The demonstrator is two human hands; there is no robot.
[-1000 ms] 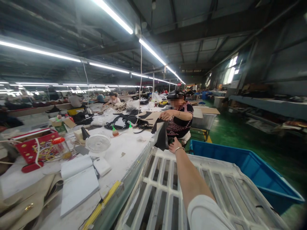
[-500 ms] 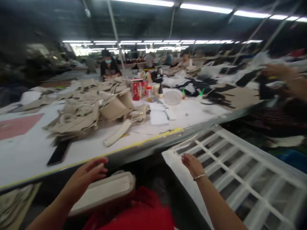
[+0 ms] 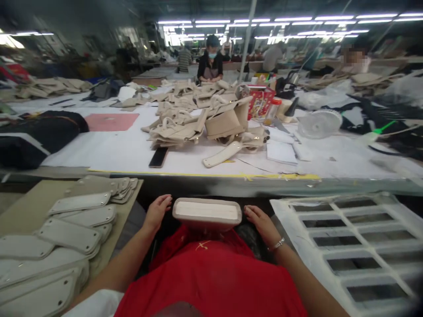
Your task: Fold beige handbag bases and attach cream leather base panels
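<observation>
Resting on the red-clad lap is a thick beige-edged block with a cream top (image 3: 207, 211); I cannot tell exactly what it is. My left hand (image 3: 159, 214) hovers just left of it, fingers loosely stretched and holding nothing. On its other side, my right hand (image 3: 261, 222), with a bracelet at the wrist, is open, its fingertips near the block's right end with a small gap. Flat beige strap-like pieces (image 3: 71, 235) with small holes lie stacked on a board (image 3: 29, 207) to the left. At the right stands a white slatted frame (image 3: 280, 215).
Ahead, a white-covered table (image 3: 109, 152) bears a heap of beige bag parts (image 3: 224, 121), a phone (image 3: 158, 157), a single strap piece (image 3: 222, 154), a red box (image 3: 261, 101) and a clear round container (image 3: 320, 123). Black material (image 3: 66, 127) lies left. A person (image 3: 210, 61) sits across the table.
My view has swung left and levelled, bringing the board of strap pieces into sight. Both hands now flank the lap block, whereas my right hand was over the white frame.
</observation>
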